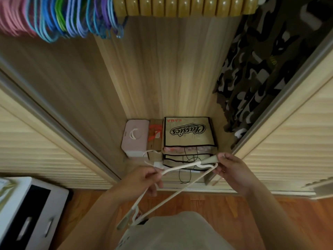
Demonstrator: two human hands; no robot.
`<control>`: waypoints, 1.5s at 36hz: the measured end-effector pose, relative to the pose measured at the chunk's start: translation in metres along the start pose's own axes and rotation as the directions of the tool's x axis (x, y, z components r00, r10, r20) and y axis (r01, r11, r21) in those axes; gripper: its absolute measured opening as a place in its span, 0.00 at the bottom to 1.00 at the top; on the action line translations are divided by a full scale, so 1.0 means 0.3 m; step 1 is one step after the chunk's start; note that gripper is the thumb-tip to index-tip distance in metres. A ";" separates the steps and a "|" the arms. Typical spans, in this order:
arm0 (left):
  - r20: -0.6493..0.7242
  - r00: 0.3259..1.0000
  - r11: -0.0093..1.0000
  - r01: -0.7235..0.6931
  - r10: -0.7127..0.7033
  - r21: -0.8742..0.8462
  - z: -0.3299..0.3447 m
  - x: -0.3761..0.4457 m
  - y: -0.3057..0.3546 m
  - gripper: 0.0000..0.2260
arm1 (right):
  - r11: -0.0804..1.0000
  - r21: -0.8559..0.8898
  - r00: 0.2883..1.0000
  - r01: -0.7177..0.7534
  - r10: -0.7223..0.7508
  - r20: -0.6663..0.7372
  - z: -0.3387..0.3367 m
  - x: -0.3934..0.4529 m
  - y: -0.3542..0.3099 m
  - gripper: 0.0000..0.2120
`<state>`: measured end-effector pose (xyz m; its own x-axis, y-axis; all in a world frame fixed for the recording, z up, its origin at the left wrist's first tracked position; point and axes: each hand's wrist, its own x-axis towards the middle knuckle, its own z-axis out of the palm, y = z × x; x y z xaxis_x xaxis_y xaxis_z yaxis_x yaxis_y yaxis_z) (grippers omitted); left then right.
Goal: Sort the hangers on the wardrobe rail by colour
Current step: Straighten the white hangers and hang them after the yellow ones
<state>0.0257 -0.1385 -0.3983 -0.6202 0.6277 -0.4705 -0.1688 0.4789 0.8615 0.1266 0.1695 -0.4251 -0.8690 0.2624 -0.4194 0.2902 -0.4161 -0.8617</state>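
Head view: cream hanger (182, 191) held low in front of the open wardrobe, above the floor edge. Its long bar runs diagonal, from upper right at the right hand (232, 170) down to lower left near the person's grey shirt (173, 231). Hook end (149, 154) points up-left, toward the wardrobe floor. Left hand (144, 179) grips the hanger near its neck, fingers curled round the thin arm. Right hand pinches the shoulder tip between thumb and fingers. It may be two hangers tangled together; cannot tell.

On the rail at top: pink hangers (12, 17) far left, then mixed blue, green and purple hangers (72, 18), then a tight row of tan wooden hangers (183, 6). Camouflage garment (261, 78) hangs at right, partly behind the sliding door (297, 127).

Wardrobe floor: pink box (135, 138), cardboard box (155, 136), "Classics" bag (188, 132) side by side, just beyond the hanger; black cord (185, 174) loops below the bag.

Light wood wardrobe back panel (162, 69); orange wood floor (288, 213); white drawer unit (27, 213) lower left.
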 end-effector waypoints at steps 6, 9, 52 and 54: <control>-0.215 0.973 0.993 -0.070 0.089 0.091 0.027 0.022 -0.045 0.19 | 0.997 0.050 0.994 -0.055 0.059 -0.089 0.006 0.012 -0.001 0.14; -0.204 0.969 0.982 -0.112 0.143 0.153 0.038 0.015 -0.044 0.17 | 0.990 0.073 0.979 -0.118 0.128 -0.156 0.023 0.021 -0.007 0.13; -0.595 0.803 0.948 -0.165 -0.031 -0.272 0.043 0.058 -0.013 0.07 | 0.991 0.056 0.965 -0.119 0.129 -0.230 0.036 0.046 0.057 0.15; -0.597 0.780 0.796 -0.236 -0.187 -0.558 0.014 0.069 0.007 0.06 | 0.984 -0.030 0.971 -0.178 0.170 -0.170 0.034 0.036 0.069 0.13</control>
<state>0.0156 -0.1219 -0.4070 -0.9096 0.0335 -0.4142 -0.4153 -0.1091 0.9031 0.1191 0.1549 -0.4446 -0.7259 0.3320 -0.6024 0.4522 -0.4296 -0.7816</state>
